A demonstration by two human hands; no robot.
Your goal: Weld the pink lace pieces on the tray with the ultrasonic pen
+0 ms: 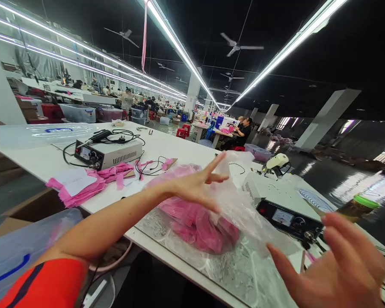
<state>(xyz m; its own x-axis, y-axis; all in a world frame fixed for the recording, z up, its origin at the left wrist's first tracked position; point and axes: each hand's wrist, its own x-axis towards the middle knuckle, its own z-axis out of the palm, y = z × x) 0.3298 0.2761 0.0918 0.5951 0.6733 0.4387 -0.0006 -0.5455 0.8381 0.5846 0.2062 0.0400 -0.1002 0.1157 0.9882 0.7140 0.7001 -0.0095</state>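
My left hand (197,185) reaches over the white table (35,160) with fingers spread apart, lying on a clear plastic bag (244,209) filled with pink fabric pieces (199,222). My right hand (343,265) hovers low at the right, fingers stretched and apart, holding nothing, just in front of a black-faced control box (290,220). The bag's loose end lies between my two hands.
A second grey control box (109,154) with black cables sits at the left, beside a heap of pink strips (83,188) and white paper. A green-lidded jar (361,205) stands at the right. A clear bin (16,252) is below the table. Seated workers (242,132) are far back.
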